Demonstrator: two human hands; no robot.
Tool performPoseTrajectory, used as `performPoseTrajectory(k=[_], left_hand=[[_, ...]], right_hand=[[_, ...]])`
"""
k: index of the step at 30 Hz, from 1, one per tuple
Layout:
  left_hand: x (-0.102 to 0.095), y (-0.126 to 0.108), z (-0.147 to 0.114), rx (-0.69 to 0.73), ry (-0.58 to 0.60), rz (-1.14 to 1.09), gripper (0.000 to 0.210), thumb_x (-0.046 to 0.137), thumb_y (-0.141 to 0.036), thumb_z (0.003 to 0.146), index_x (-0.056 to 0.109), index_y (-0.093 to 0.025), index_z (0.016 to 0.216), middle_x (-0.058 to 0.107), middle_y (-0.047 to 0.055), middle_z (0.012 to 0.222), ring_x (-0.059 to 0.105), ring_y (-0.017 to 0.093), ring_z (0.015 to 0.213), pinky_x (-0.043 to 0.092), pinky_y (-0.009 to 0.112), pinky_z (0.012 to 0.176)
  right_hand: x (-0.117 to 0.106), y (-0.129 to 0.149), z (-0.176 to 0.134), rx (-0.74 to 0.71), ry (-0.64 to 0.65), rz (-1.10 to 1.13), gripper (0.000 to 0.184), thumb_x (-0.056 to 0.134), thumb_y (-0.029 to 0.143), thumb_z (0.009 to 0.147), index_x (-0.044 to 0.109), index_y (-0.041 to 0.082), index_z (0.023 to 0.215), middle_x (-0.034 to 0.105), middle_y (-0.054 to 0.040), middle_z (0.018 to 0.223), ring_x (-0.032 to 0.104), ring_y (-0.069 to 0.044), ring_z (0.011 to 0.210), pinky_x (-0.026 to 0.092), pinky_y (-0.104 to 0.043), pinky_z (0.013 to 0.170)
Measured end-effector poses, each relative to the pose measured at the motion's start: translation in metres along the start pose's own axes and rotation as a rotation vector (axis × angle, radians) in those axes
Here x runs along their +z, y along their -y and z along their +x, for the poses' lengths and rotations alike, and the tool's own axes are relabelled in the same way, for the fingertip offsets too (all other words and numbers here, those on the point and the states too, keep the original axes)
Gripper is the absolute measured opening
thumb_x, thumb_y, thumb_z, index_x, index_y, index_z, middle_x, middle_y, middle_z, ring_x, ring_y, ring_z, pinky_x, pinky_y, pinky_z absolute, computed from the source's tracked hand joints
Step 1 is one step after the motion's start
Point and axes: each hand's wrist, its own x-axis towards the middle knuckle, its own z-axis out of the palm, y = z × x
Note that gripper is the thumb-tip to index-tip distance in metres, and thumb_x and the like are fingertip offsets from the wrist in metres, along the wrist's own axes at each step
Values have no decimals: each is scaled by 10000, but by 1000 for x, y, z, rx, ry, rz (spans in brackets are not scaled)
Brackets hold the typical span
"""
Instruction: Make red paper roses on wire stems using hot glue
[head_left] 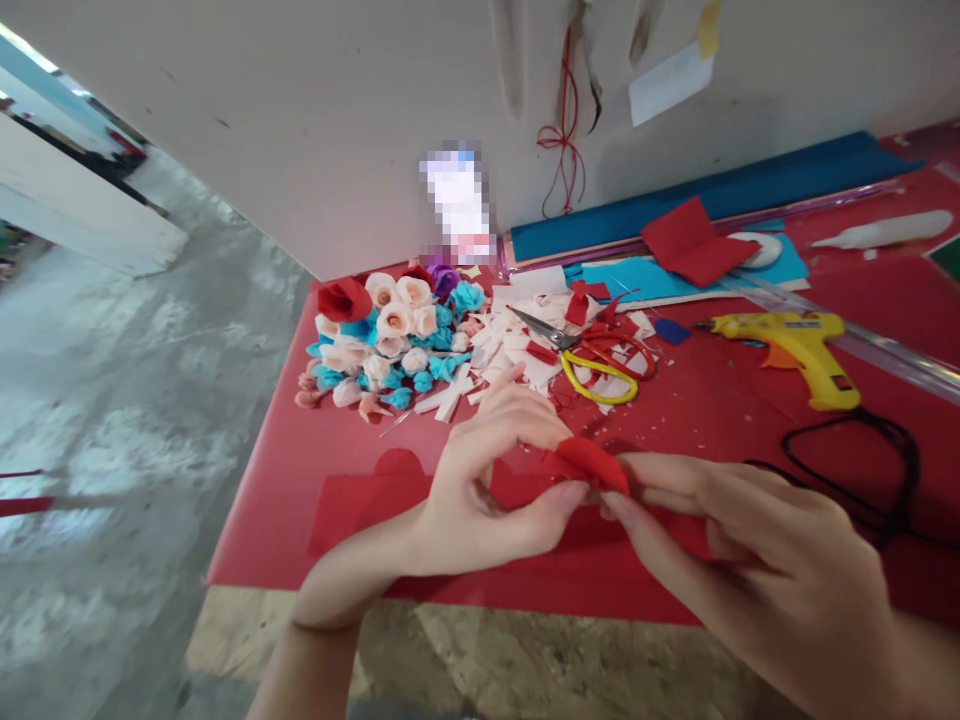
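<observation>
Between my two hands is a small curved piece of red crepe paper (592,462), held above the front part of the red table. My left hand (499,480) pinches its left end between thumb and fingers. At the other end, the thumb and fingertips of my right hand (757,530) close on the same piece. Flat red paper (352,510) lies on the table beneath my left wrist. Just beyond my hands, a pair of scissors (592,372) with yellow and red handles rests among white and red paper scraps (510,335).
Paper flowers (394,320) are heaped at the back left. On the right lie a yellow glue gun (795,340) with a black cord (907,440) and a white bottle (892,232). Folded red paper (697,240) and a blue roll (712,195) sit near the wall, by a blurred phone-like shape (459,200).
</observation>
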Motion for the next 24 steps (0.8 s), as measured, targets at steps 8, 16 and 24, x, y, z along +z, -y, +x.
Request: performPoseTrajectory(k=[8, 16, 24], left_hand=[[0, 0, -2, -6, -12, 1, 70, 632, -149, 769, 585, -144, 820, 604, 40, 710, 573, 164, 720, 481, 387, 732], [2, -1, -2, -39, -4, 14, 88, 641, -159, 759, 569, -158, 811, 590, 26, 716, 574, 160, 721, 487, 367, 714], [2, -1, -4, -92, 28, -55, 87, 589, -113, 775, 556, -156, 843, 585, 28, 765, 564, 153, 754, 477, 349, 731]], right_hand=[[1, -1, -1, -29, -9, -29, 153, 529, 59, 783, 568, 207, 798, 651, 36, 622, 565, -48, 475, 483, -93, 519], [1, -3, -5, -24, -3, -36, 149, 525, 61, 807, 555, 204, 836, 628, 57, 611, 534, -28, 457, 475, -80, 519], [4, -4, -7, -69, -22, -93, 127, 535, 77, 819, 555, 195, 861, 650, 50, 657, 597, -30, 551, 485, -75, 601]])
